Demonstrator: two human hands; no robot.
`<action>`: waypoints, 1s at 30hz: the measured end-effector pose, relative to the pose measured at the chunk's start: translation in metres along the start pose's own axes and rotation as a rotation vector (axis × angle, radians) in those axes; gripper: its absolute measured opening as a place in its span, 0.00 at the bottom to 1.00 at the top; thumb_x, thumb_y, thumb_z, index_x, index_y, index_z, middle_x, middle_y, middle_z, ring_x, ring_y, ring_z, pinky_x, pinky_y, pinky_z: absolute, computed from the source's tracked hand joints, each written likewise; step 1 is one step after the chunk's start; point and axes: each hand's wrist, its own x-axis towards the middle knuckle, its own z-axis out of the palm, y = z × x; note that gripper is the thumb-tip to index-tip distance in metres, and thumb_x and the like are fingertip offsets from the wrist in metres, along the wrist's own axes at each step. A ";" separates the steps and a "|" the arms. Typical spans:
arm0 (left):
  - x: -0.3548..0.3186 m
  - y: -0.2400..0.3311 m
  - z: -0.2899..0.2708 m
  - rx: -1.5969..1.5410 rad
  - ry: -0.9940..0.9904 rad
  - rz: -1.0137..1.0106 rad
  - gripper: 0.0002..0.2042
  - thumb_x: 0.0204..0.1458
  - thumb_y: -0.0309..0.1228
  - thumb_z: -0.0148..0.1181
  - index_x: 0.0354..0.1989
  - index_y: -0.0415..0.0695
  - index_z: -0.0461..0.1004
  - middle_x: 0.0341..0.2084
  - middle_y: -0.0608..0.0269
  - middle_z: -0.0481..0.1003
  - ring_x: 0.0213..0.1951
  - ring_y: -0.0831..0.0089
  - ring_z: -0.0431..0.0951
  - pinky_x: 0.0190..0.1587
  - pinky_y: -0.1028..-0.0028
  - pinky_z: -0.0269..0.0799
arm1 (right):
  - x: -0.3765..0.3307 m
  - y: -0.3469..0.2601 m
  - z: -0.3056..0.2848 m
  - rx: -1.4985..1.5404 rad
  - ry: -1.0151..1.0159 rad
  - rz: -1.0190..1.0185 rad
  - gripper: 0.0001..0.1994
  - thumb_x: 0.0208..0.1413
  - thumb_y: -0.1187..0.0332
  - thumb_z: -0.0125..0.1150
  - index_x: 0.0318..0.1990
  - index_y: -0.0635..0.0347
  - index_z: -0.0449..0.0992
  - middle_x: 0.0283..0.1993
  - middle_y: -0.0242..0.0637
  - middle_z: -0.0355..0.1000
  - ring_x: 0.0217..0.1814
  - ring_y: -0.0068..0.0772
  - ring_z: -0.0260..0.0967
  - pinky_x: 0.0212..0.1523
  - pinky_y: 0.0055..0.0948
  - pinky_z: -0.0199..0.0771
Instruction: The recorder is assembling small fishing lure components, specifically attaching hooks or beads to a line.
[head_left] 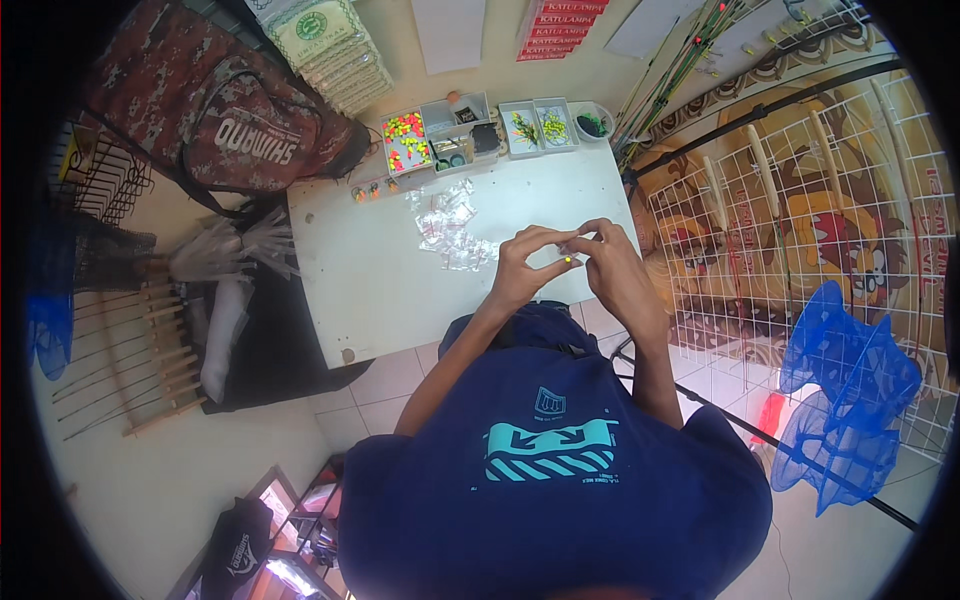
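Both my hands meet over the table's right side, fingertips pinched together. My left hand [525, 262] has its thumb beside a small bright yellow bead-like piece [568, 260]. My right hand [615, 265] curls in from the other side, fingers bent toward the same spot. Between the fingertips shows a bit of clear material [571, 247], which looks like a small plastic bag; the fingers hide most of it. Just left of my hands, many small clear plastic bags [445, 225] lie in a loose spread on the white table [350, 290].
Along the table's back edge stand a tray of pink and yellow pieces [405, 140], a divided tray [455, 112], a tray of green pieces [540, 128] and a round tub [593, 122]. Camouflage bag [240, 130] at left; white wire rack [750, 200] and blue nets [850, 370] at right.
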 end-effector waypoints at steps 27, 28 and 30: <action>-0.002 -0.005 -0.001 -0.364 -0.031 -0.109 0.22 0.44 0.19 0.68 0.51 0.38 0.76 0.42 0.57 0.77 0.45 0.74 0.74 0.53 0.73 0.65 | 0.004 0.040 0.000 0.991 -0.166 0.260 0.21 0.50 0.72 0.69 0.53 0.65 0.73 0.42 0.40 0.77 0.44 0.26 0.75 0.47 0.24 0.73; -0.001 -0.004 -0.001 -0.329 -0.018 -0.103 0.22 0.44 0.19 0.69 0.51 0.38 0.76 0.42 0.57 0.77 0.45 0.74 0.74 0.52 0.73 0.65 | 0.004 0.039 0.001 1.014 -0.141 0.282 0.19 0.49 0.73 0.70 0.49 0.66 0.75 0.42 0.40 0.78 0.43 0.26 0.75 0.48 0.24 0.73; -0.001 0.000 -0.002 -0.282 0.004 -0.106 0.22 0.44 0.20 0.69 0.51 0.38 0.76 0.41 0.58 0.77 0.43 0.75 0.72 0.50 0.74 0.65 | 0.003 0.047 0.008 1.006 -0.121 0.285 0.19 0.49 0.73 0.70 0.49 0.66 0.75 0.41 0.40 0.78 0.43 0.26 0.75 0.48 0.24 0.74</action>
